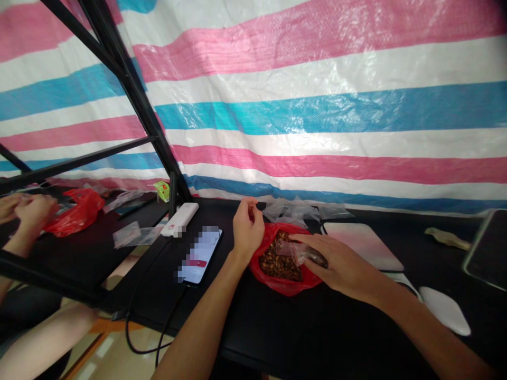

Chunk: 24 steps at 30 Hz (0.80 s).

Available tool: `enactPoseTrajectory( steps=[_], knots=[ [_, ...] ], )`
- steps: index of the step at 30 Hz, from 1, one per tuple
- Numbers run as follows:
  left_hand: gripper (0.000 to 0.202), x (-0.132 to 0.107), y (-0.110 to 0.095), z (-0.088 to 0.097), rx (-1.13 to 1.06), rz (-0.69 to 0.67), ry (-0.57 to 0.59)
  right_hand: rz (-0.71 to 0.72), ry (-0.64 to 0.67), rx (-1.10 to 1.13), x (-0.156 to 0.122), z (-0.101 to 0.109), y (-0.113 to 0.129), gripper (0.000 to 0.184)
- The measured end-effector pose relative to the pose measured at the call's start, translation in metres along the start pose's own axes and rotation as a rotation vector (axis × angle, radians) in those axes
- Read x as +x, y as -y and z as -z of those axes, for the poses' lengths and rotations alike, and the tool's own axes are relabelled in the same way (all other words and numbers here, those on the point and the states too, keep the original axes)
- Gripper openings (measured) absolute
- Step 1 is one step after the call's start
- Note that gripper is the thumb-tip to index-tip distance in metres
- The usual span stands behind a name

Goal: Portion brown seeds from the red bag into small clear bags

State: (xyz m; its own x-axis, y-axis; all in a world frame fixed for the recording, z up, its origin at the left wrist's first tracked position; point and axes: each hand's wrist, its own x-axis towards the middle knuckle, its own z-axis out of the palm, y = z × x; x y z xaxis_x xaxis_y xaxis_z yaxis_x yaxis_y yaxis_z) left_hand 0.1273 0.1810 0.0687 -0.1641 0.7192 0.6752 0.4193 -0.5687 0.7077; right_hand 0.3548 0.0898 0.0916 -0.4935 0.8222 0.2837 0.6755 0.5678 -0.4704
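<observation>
A red plastic bag lies open on the black table, full of small brown pieces. My left hand hovers over the bag's left rim with thumb and fingers pinched together; what they hold is too small to make out. My right hand reaches over the bag from the right and grips a small clear plastic pouch partly filled with the brown pieces.
A phone on a cable lies left of the bag beside a white power bank. Empty clear pouches sit behind. A scale plate is to the right. Another person's hands work by a second red bag at far left.
</observation>
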Motion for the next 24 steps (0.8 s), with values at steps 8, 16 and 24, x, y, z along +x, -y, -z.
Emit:
enactPoseTrajectory(
  steps=[8,16,24],
  knots=[
    [0.020,-0.002,-0.003,0.000,0.003,-0.001,0.029,0.046,-0.023,-0.095,-0.004,-0.014,-0.012,0.060],
    [0.022,-0.003,-0.002,-0.001,-0.003,-0.005,0.041,0.013,-0.053,-0.140,-0.006,-0.013,-0.015,0.056],
    [0.021,-0.004,-0.001,-0.002,-0.006,-0.001,0.042,0.011,-0.054,-0.143,-0.005,-0.011,-0.013,0.053]
  ],
)
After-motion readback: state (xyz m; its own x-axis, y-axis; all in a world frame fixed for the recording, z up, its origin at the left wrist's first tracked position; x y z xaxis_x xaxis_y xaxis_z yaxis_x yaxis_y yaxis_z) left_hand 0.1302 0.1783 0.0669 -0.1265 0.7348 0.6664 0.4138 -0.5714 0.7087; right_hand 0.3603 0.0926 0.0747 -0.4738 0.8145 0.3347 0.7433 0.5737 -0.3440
